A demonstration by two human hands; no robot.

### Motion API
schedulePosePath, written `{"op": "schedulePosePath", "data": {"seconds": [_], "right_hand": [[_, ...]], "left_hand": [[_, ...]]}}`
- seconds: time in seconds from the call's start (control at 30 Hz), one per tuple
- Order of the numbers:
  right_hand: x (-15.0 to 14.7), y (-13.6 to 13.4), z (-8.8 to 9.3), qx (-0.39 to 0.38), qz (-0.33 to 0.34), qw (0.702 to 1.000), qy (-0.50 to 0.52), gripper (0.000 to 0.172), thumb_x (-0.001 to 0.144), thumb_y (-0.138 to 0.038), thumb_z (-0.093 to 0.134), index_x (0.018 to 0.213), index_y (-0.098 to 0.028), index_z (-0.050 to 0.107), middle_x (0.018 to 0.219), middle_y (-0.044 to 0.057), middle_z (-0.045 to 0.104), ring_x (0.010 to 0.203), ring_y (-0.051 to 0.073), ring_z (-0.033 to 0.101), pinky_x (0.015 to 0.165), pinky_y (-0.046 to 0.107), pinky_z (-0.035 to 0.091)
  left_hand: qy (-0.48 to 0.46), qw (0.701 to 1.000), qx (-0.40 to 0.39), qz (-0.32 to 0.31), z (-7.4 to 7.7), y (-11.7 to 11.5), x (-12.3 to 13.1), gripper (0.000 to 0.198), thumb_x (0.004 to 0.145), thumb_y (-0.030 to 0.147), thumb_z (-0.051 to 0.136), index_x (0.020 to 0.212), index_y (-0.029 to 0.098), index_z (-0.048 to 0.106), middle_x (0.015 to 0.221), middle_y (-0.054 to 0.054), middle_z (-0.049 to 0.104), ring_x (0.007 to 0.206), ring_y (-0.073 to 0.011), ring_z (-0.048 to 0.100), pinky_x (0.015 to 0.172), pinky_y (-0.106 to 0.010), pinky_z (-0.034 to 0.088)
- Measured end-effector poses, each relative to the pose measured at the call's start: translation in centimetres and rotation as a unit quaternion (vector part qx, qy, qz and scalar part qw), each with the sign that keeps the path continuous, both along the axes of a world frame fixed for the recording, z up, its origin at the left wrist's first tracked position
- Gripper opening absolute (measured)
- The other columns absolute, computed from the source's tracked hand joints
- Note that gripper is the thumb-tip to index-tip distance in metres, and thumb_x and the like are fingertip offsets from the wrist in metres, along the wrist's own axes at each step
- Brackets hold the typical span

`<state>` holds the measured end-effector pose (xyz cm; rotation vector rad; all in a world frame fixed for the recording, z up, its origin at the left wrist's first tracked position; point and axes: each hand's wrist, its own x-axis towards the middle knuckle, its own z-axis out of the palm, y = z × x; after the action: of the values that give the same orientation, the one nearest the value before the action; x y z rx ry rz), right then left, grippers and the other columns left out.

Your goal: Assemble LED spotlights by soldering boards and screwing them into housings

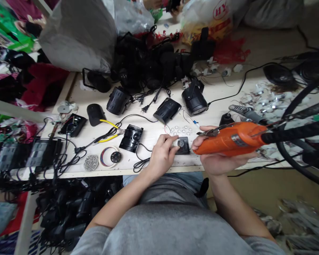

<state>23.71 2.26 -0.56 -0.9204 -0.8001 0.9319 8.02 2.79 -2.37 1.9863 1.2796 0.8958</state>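
My left hand [162, 154] is closed, thumb and fingertips pinching a small round grey part [180, 143] at a black square plate [186, 146] on the bench. An orange electric screwdriver [228, 140] lies in the grip of my right hand [215, 164], its front end pointing left toward the plate. Whether its tip touches anything is hidden by my fingers. Just beyond the plate sit several small clear lenses [181, 130]. A black open housing [131, 138] with a cable stands to the left of my left hand.
Black cylindrical housings [195, 97] and cables lie across the bench. Yellow-handled pliers [108, 138], a tape roll [102, 157] and a pile of screws [91, 163] are at the left. A soldering iron [192, 119] lies near the lenses. Plastic bags [79, 35] stand behind.
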Motion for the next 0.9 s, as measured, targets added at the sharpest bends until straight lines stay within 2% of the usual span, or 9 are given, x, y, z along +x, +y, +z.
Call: {"op": "schedulePosePath", "data": {"seconds": [0.07, 0.13, 0.2, 0.27, 0.37, 0.47, 0.6, 0.77, 0.9], "right_hand": [[-0.1, 0.1, 0.2, 0.006, 0.008, 1.000, -0.004, 0.094, 0.071, -0.100, 0.021, 0.095, -0.029, 0.077, 0.062, 0.004, 0.063, 0.043, 0.020, 0.052, 0.041, 0.036, 0.043], [-0.2, 0.2, 0.4, 0.004, 0.014, 1.000, -0.007, 0.092, 0.071, -0.099, 0.022, 0.094, -0.030, 0.078, 0.060, 0.004, 0.063, 0.044, 0.021, 0.053, 0.041, 0.036, 0.042], [-0.2, 0.3, 0.7, 0.004, 0.009, 1.000, -0.007, 0.089, 0.072, -0.098, 0.024, 0.093, -0.031, 0.078, 0.064, 0.005, 0.065, 0.044, 0.021, 0.053, 0.040, 0.036, 0.042], [-0.2, 0.4, 0.8, 0.005, 0.004, 1.000, -0.006, 0.087, 0.072, -0.098, 0.025, 0.090, -0.032, 0.077, 0.065, 0.005, 0.065, 0.043, 0.020, 0.052, 0.038, 0.035, 0.041], [-0.3, 0.6, 0.8, 0.002, -0.001, 1.000, 0.000, 0.088, 0.069, -0.100, 0.028, 0.088, -0.030, 0.077, 0.057, 0.003, 0.060, 0.040, 0.018, 0.049, 0.035, 0.032, 0.037], [-0.4, 0.7, 0.8, -0.006, 0.000, 1.000, 0.007, 0.088, 0.068, -0.100, 0.030, 0.087, -0.028, 0.077, 0.053, 0.001, 0.057, 0.038, 0.017, 0.048, 0.035, 0.031, 0.038], [-0.4, 0.5, 0.9, -0.005, 0.013, 1.000, 0.006, 0.089, 0.068, -0.100, 0.028, 0.086, -0.028, 0.077, 0.053, 0.001, 0.057, 0.038, 0.016, 0.047, 0.036, 0.032, 0.042], [-0.3, 0.3, 0.6, -0.018, 0.007, 1.000, 0.017, 0.094, 0.066, -0.102, 0.026, 0.090, -0.028, 0.078, 0.055, 0.002, 0.057, 0.040, 0.017, 0.049, 0.035, 0.032, 0.041], [-0.2, 0.0, 0.3, -0.025, 0.007, 1.000, 0.011, 0.093, 0.065, -0.103, 0.027, 0.092, -0.028, 0.077, 0.056, 0.002, 0.056, 0.042, 0.019, 0.051, 0.036, 0.033, 0.042]], "left_hand": [[0.000, 1.000, -0.031, -0.005, 0.3, 0.1, -0.7, 0.030, 0.092, 0.021, 0.062, 0.122, 0.020, 0.066, 0.108, -0.008, 0.062, 0.098, -0.0189, 0.065, 0.087, -0.032, 0.056], [-0.053, 0.992, -0.114, -0.003, 0.8, 0.3, -1.3, 0.028, 0.089, 0.026, 0.066, 0.117, 0.021, 0.068, 0.102, -0.007, 0.063, 0.081, -0.0154, 0.065, 0.075, -0.029, 0.056], [-0.146, 0.958, -0.245, -0.014, 1.4, 0.3, -1.7, 0.033, 0.086, 0.034, 0.070, 0.116, 0.019, 0.068, 0.090, -0.004, 0.066, 0.063, -0.0118, 0.060, 0.061, -0.026, 0.053], [-0.224, 0.906, -0.358, -0.032, 1.8, 0.4, -1.7, 0.043, 0.082, 0.038, 0.073, 0.118, 0.017, 0.064, 0.076, -0.001, 0.066, 0.054, -0.0109, 0.058, 0.055, -0.024, 0.050], [-0.248, 0.878, -0.409, -0.026, 1.7, 0.3, -1.0, 0.045, 0.076, 0.032, 0.078, 0.114, 0.017, 0.061, 0.067, 0.003, 0.065, 0.053, -0.0114, 0.061, 0.056, -0.022, 0.050], [-0.182, 0.917, -0.354, 0.025, 1.2, 0.2, 0.2, 0.033, 0.076, 0.021, 0.074, 0.105, 0.018, 0.060, 0.078, 0.002, 0.067, 0.054, -0.0110, 0.062, 0.055, -0.023, 0.050], [0.015, 0.984, -0.152, 0.093, 1.1, -0.2, 1.5, 0.027, 0.079, 0.013, 0.071, 0.104, 0.021, 0.062, 0.101, -0.003, 0.069, 0.075, -0.0158, 0.066, 0.072, -0.030, 0.053], [0.218, 0.973, 0.006, 0.076, 1.6, -0.4, 1.7, 0.020, 0.088, 0.028, 0.069, 0.106, 0.021, 0.064, 0.103, -0.008, 0.067, 0.096, -0.0264, 0.059, 0.076, -0.037, 0.050], [0.181, 0.979, 0.080, 0.043, 0.2, 0.7, 0.9, 0.028, 0.087, 0.039, 0.072, 0.108, 0.020, 0.068, 0.116, -0.011, 0.064, 0.102, -0.0277, 0.056, 0.087, -0.042, 0.048]]}}
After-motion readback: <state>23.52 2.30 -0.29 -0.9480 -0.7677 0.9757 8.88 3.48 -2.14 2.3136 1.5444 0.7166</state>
